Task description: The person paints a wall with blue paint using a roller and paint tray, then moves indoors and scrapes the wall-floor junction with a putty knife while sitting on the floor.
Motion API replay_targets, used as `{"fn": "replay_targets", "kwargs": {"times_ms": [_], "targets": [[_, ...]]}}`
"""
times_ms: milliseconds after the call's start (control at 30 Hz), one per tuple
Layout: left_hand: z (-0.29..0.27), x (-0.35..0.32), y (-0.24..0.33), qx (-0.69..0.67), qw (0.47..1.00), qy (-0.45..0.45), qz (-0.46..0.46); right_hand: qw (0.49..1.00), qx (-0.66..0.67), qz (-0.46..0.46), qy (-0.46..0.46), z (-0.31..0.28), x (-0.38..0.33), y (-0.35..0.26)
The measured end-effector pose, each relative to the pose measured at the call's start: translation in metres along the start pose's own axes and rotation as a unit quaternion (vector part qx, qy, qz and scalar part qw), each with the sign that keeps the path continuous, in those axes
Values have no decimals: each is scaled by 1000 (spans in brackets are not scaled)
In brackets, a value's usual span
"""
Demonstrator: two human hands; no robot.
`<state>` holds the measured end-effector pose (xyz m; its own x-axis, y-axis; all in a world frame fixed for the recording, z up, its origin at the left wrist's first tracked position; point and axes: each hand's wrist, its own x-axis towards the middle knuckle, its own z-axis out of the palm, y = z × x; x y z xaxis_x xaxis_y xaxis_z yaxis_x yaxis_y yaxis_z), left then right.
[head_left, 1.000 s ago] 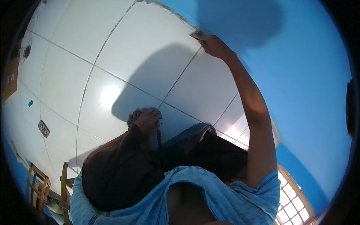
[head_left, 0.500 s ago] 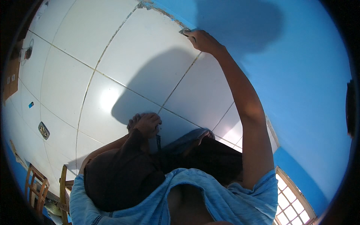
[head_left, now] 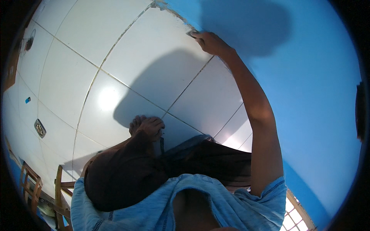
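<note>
My right hand (head_left: 211,43) is stretched out along the wall, pinching a small flat grey scraper (head_left: 190,34). The tool's edge rests at the joint where the white tiled floor (head_left: 162,34) meets the blue wall (head_left: 308,88). Rough grey-brown filler (head_left: 175,14) shows along that joint beyond the tool. Down by my bent leg, my left hand (head_left: 137,124) lies against my left foot (head_left: 153,126), its fingers curled on it. Hand and foot overlap there, so their outlines are hard to part.
At the left lie a metal floor drain (head_left: 39,128) and a small blue item (head_left: 27,100). A cardboard box (head_left: 11,73) and a round clear object with something dark in it (head_left: 29,43) sit farther off. Wooden furniture (head_left: 59,196) stands at lower left; a barred window (head_left: 295,217) is at lower right.
My view has shifted slightly, moving the floor pattern in the picture. The right hand keeps its grip on the scraper at the joint, almost in place. The left hand stays by the foot.
</note>
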<state>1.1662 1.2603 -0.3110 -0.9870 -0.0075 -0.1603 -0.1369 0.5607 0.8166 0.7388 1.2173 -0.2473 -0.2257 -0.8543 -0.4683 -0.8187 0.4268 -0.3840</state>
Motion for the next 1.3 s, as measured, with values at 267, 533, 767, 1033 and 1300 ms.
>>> {"fn": "replay_targets", "kwargs": {"times_ms": [267,533,767,1033,1300], "targets": [[4,5,-1,-32,999,-19,-12,999,-44,-22,7,1,13,4],[-5,2,3,-43,998,-40,-22,999,-23,-33,15,2,2,13],[-6,5,-3,-44,999,-12,24,997,-31,-52,50,-2,48,-9],[-28,8,21,32,998,12,-51,997,24,-58,39,-5,25,10],[-2,5,12,27,998,18,-60,992,50,-99,67,1,24,21]]}}
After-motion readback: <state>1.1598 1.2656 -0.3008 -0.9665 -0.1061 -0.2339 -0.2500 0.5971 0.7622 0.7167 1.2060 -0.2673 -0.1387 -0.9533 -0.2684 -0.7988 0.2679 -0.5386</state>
